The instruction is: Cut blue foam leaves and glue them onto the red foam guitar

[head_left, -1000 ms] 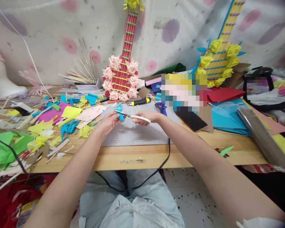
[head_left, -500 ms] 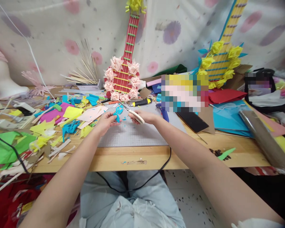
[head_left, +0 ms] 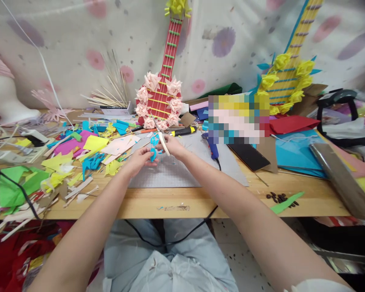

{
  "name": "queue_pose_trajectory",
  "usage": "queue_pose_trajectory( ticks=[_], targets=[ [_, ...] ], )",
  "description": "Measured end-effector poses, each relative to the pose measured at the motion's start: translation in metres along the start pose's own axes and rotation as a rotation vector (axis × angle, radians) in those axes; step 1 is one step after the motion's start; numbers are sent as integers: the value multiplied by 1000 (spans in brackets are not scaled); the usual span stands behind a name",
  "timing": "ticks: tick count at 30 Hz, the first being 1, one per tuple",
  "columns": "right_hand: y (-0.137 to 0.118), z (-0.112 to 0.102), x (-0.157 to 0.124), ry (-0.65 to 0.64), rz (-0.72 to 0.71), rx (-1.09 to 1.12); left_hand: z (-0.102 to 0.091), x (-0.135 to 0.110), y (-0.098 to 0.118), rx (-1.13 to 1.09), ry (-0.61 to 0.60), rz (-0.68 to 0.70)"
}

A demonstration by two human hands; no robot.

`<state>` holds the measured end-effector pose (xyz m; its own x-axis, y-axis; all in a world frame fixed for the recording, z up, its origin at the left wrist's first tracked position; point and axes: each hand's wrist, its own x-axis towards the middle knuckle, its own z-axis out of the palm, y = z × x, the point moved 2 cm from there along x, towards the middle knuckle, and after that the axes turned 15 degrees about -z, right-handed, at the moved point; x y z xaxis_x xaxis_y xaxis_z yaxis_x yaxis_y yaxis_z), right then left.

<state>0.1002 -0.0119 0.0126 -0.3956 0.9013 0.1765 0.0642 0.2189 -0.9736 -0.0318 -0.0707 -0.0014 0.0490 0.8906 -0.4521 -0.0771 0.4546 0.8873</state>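
Between the fingertips of my left hand (head_left: 141, 159) is a small piece of blue paper (head_left: 153, 154) with a curved outline. My right hand (head_left: 172, 147) grips white-handled scissors (head_left: 164, 144), whose blades point up and away beside the blue paper. Both hands are close together above a grey cutting mat (head_left: 182, 176). Tiny blue scraps lie on the mat under them. Just beyond, a red paper guitar (head_left: 159, 97) ringed with pink paper roses stands upright.
Paper scraps (head_left: 93, 144) in many colours cover the left side. A blue glue gun (head_left: 212, 146), a yellow-black utility knife (head_left: 184, 131) and a black phone (head_left: 247, 155) lie about the mat. Dark beads (head_left: 280, 198) sit near the front edge. A yellow paper guitar (head_left: 282, 83) stands behind.
My right hand and the scissors have moved left, closer to the blue paper, and the scissors have turned more upright. My left hand still holds the paper, now turned. The view has shifted slightly.
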Motion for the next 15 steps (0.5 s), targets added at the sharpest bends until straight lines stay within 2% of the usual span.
queue_pose_trajectory(
  ticks=[3,11,15],
  targets=[
    [5,0,5,37,28,-23,-4,0,-1,-17,9,-17],
    [27,-1,19,24,81,-143,-10,1,-2,-41,88,-53],
    [20,-2,13,25,54,51,-8,-1,0,-102,38,-84]
  ],
)
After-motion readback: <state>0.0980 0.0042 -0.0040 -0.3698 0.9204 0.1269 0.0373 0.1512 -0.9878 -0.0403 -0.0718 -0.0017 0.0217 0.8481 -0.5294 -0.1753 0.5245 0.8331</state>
